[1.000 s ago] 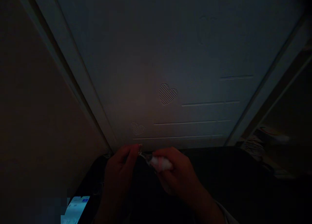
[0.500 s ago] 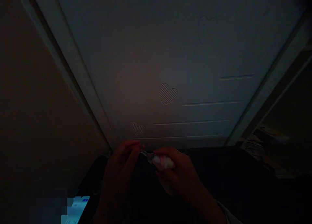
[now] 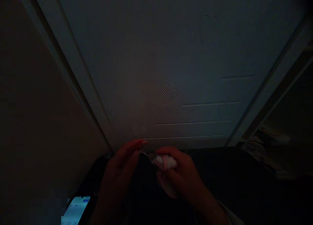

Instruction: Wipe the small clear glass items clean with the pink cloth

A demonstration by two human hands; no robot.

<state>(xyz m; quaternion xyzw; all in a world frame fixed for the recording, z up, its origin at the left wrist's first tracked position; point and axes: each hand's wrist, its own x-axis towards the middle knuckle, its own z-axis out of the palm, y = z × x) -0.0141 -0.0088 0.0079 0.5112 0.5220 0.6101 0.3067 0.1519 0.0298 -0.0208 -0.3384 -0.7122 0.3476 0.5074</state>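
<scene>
Fingers (image 3: pixel 168 150) of the right hand (image 3: pixel 183 169) are curled around a small white bundle (image 3: pixel 169 160) with a pink band (image 3: pixel 165 162) across it, gripping it from the right side so that its left end sticks out. From that end a thin, clear, shiny strip (image 3: pixel 147 155) runs up and to the left, reaching the left hand (image 3: pixel 121 164). There the thumb (image 3: pixel 134 154) and the fingertips (image 3: pixel 144 141) stand slightly apart, with the strip's far end between them; it is too dark to tell whether they pinch it. Bundle and strip are thus between the two hands, just below the bottom edge of a pale upright panel (image 3: pixel 195 61) and in front of a very dark surface (image 3: pixel 220 176). Pressed into the panel are a striped heart (image 3: pixel 168 94), a smaller striped heart (image 3: pixel 138 128) near its lower left, a faint heart outline (image 3: pixel 205 29) high up, and several horizontal grooves (image 3: pixel 188 123). At the lower left a lit phone (image 3: pixel 76 209) lies tilted, near the left forearm (image 3: pixel 107 195) and apart from it, its near end blocked out by coarse squares. A pale sleeve (image 3: pixel 231 215) shows at the right forearm (image 3: pixel 207 200). Over on the right, a dim pile (image 3: pixel 259 150) sits beside the panel's frame (image 3: pixel 255 110), its contents too dark to name.
</scene>
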